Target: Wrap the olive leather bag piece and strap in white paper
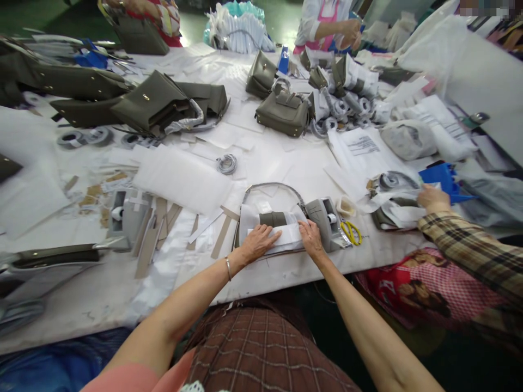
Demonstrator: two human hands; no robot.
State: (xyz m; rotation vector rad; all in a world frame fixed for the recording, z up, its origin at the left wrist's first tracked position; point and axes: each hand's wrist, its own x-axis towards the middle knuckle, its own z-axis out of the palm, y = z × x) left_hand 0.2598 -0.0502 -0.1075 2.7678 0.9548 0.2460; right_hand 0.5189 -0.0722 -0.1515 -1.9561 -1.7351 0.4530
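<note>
My left hand [258,243] lies flat, fingers stretched, on white wrapping paper [286,233] laid over a grey-green handbag [273,219] at the table's near edge. My right hand [311,238] presses on the paper's right end, fingers bent down onto it. The bag's curved handle [272,187] arches behind it. A grey tape dispenser [327,220] stands just right of my right hand, with yellow scissors [351,232] beyond it.
A co-worker's hand and plaid sleeve [461,234] work at the right beside a blue object [441,178]. More grey-green handbags [283,113] and paper-wrapped parts fill the far table. Tape rolls [84,137], cardboard strips [157,231] and white foam sheets [183,179] lie at the left. Other people stand at the far side.
</note>
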